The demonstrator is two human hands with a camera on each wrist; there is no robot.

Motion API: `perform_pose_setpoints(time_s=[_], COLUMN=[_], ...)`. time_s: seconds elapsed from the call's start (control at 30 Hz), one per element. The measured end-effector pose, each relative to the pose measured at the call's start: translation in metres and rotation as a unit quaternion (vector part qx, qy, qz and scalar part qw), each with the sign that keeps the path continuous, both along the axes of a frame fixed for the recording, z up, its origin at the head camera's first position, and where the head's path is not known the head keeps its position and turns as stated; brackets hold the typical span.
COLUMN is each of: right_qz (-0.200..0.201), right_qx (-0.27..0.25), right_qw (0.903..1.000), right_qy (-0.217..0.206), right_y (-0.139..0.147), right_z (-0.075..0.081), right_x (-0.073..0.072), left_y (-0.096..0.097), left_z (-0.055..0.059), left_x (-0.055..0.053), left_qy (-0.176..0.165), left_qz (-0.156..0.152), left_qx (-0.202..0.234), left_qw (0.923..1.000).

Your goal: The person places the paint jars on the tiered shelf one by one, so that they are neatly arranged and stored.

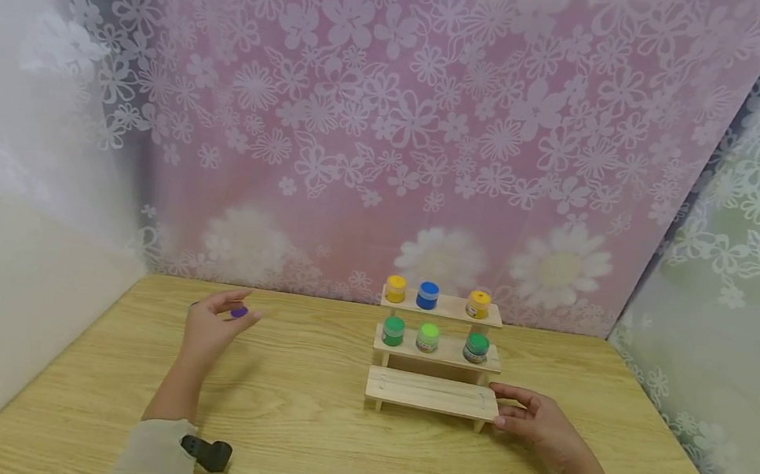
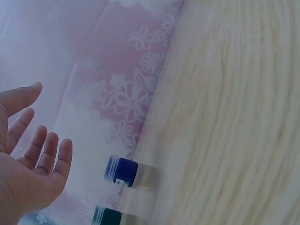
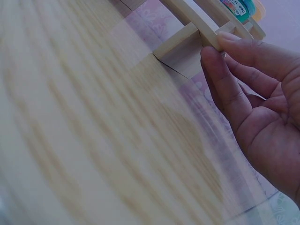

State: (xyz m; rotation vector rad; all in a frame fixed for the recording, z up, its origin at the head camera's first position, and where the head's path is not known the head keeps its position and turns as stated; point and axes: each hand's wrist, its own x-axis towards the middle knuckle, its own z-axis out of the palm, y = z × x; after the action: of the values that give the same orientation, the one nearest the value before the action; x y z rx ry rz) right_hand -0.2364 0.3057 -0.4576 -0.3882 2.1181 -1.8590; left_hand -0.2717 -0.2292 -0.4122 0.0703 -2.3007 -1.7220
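Note:
My left hand (image 1: 206,329) is over the left of the table, its fingers apart and relaxed. Between its thumb and fingers in the head view shows a purple lid (image 1: 239,311). The left wrist view has this hand (image 2: 35,164) holding nothing, with a dark blue-purple paint jar (image 2: 123,171) and a dark green jar (image 2: 108,216) standing beyond it. My right hand (image 1: 542,427) pinches the right end of the lowest step of a wooden tiered stand (image 1: 432,394). Thumb and fingertips grip that board's edge in the right wrist view.
On the stand's top step are two yellow jars (image 1: 396,289) and a blue jar (image 1: 427,296). The middle step carries two dark green jars (image 1: 393,332) and a light green jar (image 1: 428,338). A floral curtain (image 1: 393,128) hangs behind the wooden table (image 1: 301,417).

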Motion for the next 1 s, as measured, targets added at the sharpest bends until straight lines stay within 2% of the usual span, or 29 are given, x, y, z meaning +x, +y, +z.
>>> perform_pose_setpoints(time_s=[0.2,0.43,0.73,1.0], right_qz=[-0.004,-0.004,-0.001,-0.003], right_qx=[-0.002,-0.002,-0.004,-0.002], right_qw=[1.0,1.0,1.0,1.0], right_qy=[-0.005,-0.007,-0.008,-0.005], right_y=[0.0,-0.001,-0.001,0.001], right_z=[0.001,0.0,0.002,-0.002], right_x=[0.001,0.0,0.003,-0.001], left_y=[-0.012,-0.026,-0.034,-0.041], left_z=[-0.005,-0.015,-0.027,-0.032], left_x=[-0.002,-0.009,-0.019,-0.027], left_qy=[-0.026,-0.044,-0.065,-0.09], left_qz=[0.005,0.015,-0.013,-0.029], left_qx=[0.021,0.018,0.008,-0.006], left_qw=[0.9994,0.9988,0.9977,0.9955])
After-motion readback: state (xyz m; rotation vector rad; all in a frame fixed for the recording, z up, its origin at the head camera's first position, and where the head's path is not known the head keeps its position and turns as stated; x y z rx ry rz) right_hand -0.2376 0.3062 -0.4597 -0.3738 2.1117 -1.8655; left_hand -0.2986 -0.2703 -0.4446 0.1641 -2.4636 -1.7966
